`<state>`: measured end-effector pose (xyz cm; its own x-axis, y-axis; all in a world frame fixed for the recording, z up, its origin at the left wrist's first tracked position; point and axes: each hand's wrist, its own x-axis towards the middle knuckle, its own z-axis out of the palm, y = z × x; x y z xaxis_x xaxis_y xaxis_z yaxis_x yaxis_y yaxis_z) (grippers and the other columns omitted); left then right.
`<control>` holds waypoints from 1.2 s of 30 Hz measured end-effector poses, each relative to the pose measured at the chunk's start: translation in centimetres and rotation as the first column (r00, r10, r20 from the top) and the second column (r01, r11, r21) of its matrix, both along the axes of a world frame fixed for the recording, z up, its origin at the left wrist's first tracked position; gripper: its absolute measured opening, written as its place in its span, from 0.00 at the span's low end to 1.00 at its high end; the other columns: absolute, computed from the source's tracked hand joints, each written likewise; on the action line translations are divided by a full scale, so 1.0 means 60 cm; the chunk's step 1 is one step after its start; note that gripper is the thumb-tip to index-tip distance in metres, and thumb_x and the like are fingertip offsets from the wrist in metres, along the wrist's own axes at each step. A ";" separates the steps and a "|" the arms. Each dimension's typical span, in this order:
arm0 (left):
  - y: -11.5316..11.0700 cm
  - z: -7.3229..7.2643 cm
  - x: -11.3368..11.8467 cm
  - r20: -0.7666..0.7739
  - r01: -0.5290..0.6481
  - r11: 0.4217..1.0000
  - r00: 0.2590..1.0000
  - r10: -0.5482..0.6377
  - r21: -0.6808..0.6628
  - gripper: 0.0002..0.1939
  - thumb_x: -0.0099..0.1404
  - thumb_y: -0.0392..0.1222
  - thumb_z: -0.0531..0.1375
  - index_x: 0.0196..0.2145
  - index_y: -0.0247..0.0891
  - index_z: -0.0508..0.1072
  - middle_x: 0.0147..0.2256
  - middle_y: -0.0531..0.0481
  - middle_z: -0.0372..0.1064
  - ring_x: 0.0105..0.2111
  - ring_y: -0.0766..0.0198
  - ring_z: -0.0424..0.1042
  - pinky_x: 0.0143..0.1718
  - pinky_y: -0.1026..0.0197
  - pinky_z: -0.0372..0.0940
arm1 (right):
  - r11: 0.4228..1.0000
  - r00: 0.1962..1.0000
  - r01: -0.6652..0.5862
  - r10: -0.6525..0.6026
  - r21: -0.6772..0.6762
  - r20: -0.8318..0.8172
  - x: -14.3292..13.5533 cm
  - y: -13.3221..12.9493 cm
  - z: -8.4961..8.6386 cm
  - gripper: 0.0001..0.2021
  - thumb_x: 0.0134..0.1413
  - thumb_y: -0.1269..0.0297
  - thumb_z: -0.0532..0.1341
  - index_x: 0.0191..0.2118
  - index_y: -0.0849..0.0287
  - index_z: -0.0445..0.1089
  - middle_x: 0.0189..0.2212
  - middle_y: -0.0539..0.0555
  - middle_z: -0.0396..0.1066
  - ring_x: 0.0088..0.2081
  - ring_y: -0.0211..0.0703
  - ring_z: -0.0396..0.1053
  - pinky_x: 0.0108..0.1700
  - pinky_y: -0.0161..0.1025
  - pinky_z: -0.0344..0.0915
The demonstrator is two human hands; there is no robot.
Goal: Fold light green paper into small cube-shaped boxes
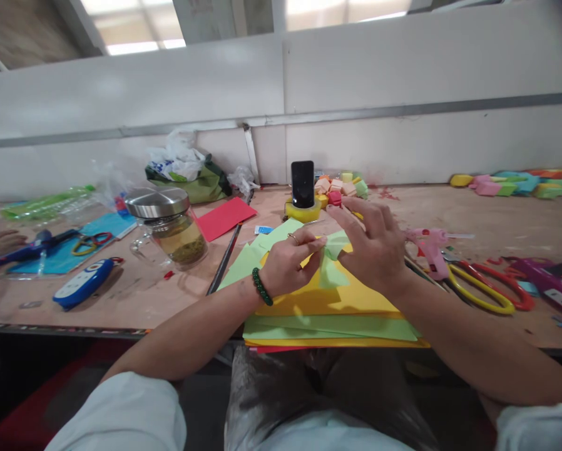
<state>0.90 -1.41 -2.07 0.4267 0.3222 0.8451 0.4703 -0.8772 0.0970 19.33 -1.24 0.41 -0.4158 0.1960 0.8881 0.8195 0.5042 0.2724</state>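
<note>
Tabletop (178, 300): a bare wooden surface is running the full width of the view, backed by a white partition.
Paper stack (337, 326): yellow and green sheets are lying at the near edge, directly under both hands, with more green sheets (257, 250) fanning out to the left.
Glass jar (171, 228): it is standing upright left of the stack, with a metal lid on top and a yellowish filling inside.
Scissors (485, 288): a yellow-and-red pair is lying flat to the right of the stack, just beside a pink glue gun (429, 247).
Red sheet (224, 218): it is lying flat between the jar and the phone.
Phone (302, 183): it is standing upright in a yellow tape roll (302, 213) behind the stack, with small folded pieces (342, 186) piled just to its right.
Left hand (288, 263): it is closing on the green paper piece, fingertips pinching its left edge; a ring and a green bead bracelet are showing.
Right hand (372, 247): it is lying over the same piece with fingers curled onto it, gripping its right side.
Green paper piece (330, 260): it is sitting between both hands, just above the yellow top sheet.
</note>
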 end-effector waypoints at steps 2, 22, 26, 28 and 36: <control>0.000 0.002 0.000 -0.001 0.000 1.000 1.000 0.000 -0.024 0.12 0.66 0.33 0.54 0.44 0.37 0.73 0.35 0.46 0.72 0.35 0.66 0.73 0.36 0.64 0.70 | 0.999 1.000 0.022 -0.022 0.043 -0.005 0.002 0.000 0.000 0.30 0.42 0.78 0.56 0.55 0.53 0.64 0.45 0.58 0.69 0.44 0.51 0.67 0.44 0.46 0.66; 0.007 0.006 0.005 0.238 0.148 0.814 0.971 -0.012 -0.562 0.04 0.54 0.37 0.64 0.29 0.35 0.75 0.30 0.48 0.72 0.28 0.68 0.71 0.29 0.66 0.69 | 0.991 0.988 0.124 -0.119 -0.047 0.096 0.001 0.002 -0.007 0.22 0.48 0.70 0.58 0.52 0.56 0.68 0.28 0.53 0.72 0.29 0.43 0.66 0.27 0.38 0.55; 0.013 0.004 0.006 0.366 0.288 0.629 0.930 -0.005 -0.722 0.08 0.52 0.40 0.66 0.26 0.34 0.72 0.26 0.51 0.72 0.26 0.68 0.71 0.28 0.65 0.69 | 0.988 0.991 0.104 -0.094 -0.112 0.092 0.001 0.002 -0.007 0.22 0.47 0.70 0.59 0.52 0.58 0.68 0.28 0.53 0.73 0.28 0.44 0.67 0.26 0.38 0.52; 0.017 0.003 0.006 0.394 0.329 0.549 0.919 0.001 -0.768 0.09 0.51 0.40 0.67 0.25 0.34 0.71 0.23 0.52 0.71 0.24 0.68 0.70 0.26 0.66 0.67 | 0.992 0.992 0.090 -0.082 -0.086 0.098 0.001 0.005 -0.003 0.25 0.46 0.71 0.59 0.54 0.60 0.66 0.31 0.55 0.74 0.32 0.46 0.68 0.30 0.38 0.57; 0.021 0.009 0.002 0.405 0.361 0.543 0.913 -0.042 -0.758 0.13 0.47 0.42 0.70 0.25 0.33 0.71 0.25 0.52 0.71 0.26 0.68 0.71 0.29 0.65 0.68 | 0.999 0.996 -0.021 0.025 -0.047 0.081 0.004 0.017 -0.003 0.28 0.49 0.73 0.57 0.59 0.61 0.61 0.41 0.59 0.72 0.39 0.49 0.68 0.43 0.44 0.64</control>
